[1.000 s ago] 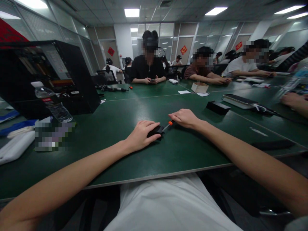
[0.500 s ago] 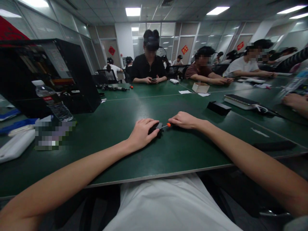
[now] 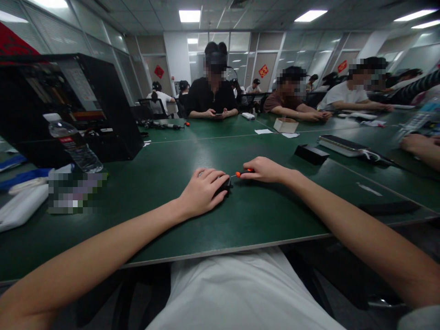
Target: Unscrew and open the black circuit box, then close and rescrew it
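Note:
My left hand lies over a small black device on the green table, its fingers curled around it and pressing it down. My right hand pinches a small screwdriver with an orange handle. The screwdriver's thin shaft points left toward the black device, and its tip sits at the device's far edge. Most of the device is hidden under my left fingers.
A black computer case and a water bottle stand at the left. A black box, a flat keyboard-like unit and a small cardboard box lie to the right. Several people sit along the far side.
My right hand and the screwdriver have shifted slightly left and away, closing on the device. My left hand has slid a little farther over the black device.

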A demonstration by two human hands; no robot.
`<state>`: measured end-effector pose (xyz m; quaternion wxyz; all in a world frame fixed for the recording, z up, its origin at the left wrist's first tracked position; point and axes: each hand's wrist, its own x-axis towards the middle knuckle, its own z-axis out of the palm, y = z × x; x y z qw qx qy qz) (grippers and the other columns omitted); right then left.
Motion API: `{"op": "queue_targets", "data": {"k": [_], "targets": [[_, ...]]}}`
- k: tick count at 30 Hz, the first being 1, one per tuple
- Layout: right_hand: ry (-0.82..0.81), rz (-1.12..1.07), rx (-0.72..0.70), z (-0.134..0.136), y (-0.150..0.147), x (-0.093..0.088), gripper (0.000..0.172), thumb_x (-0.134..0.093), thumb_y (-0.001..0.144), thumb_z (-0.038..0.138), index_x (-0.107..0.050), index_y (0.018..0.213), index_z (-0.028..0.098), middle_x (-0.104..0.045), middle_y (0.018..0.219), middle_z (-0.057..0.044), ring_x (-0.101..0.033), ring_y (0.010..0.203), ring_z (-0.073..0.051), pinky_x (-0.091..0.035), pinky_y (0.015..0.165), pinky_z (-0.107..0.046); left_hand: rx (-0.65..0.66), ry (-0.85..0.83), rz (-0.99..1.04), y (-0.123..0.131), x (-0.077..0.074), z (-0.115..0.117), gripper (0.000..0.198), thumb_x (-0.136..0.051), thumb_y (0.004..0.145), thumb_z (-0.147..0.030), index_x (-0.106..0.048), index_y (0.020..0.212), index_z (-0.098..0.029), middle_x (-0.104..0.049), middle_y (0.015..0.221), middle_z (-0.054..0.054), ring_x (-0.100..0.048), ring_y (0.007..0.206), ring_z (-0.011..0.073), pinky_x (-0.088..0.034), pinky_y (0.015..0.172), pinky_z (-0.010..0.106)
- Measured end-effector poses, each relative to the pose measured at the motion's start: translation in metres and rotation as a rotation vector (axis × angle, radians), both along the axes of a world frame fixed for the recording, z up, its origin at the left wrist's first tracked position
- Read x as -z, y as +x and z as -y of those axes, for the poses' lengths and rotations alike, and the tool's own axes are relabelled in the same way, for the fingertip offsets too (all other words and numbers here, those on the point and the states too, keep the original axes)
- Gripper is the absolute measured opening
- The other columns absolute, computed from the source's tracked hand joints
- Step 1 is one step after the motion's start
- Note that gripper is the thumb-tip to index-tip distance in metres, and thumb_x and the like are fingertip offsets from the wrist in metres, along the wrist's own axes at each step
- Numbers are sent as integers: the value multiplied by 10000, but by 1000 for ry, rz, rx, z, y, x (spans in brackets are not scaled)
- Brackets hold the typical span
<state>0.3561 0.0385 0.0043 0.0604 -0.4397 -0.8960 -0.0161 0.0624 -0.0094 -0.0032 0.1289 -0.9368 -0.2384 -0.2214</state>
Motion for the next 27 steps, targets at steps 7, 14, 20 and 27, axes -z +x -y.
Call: {"op": "queue_targets", "data": {"k": [7, 14, 20, 27], "targets": [[19, -34, 2, 3, 2, -1, 587, -378, 971, 673, -609, 775, 169, -576, 675, -58, -441, 611, -157, -251, 621, -293, 1, 248, -136, 7, -4, 23, 386, -423, 1034, -292, -616, 1313, -108, -653, 1353, 164, -641, 1064, 269, -459, 828, 423], [-12, -66, -23, 9, -9, -2, 588, -370, 976, 669, -629, 802, 170, -573, 649, -53, -431, 591, -149, -254, 614, -292, -62, 265, -194, 12, -2, 41, 363, -409, 1031, -323, -660, 1183, -109, -614, 1403, 201, -713, 772, 215, -491, 668, 375], [-95, -114, -39, 8, -13, 4, 586, -338, 991, 650, -603, 790, 167, -529, 622, -27, -416, 576, -136, -255, 604, -282, -85, 247, -197, 11, -1, 41, 369, -419, 1017, -334, -658, 1181, -105, -574, 1449, 221, -722, 697, 205, -497, 610, 355], [47, 12, 14, 10, -5, -8, 581, -376, 980, 658, -631, 793, 171, -574, 647, -66, -427, 591, -154, -239, 612, -300, -84, 247, -196, 12, -2, 43, 381, -424, 1021, -335, -638, 1242, -111, -587, 1447, 195, -732, 720, 208, -502, 615, 353]]}}
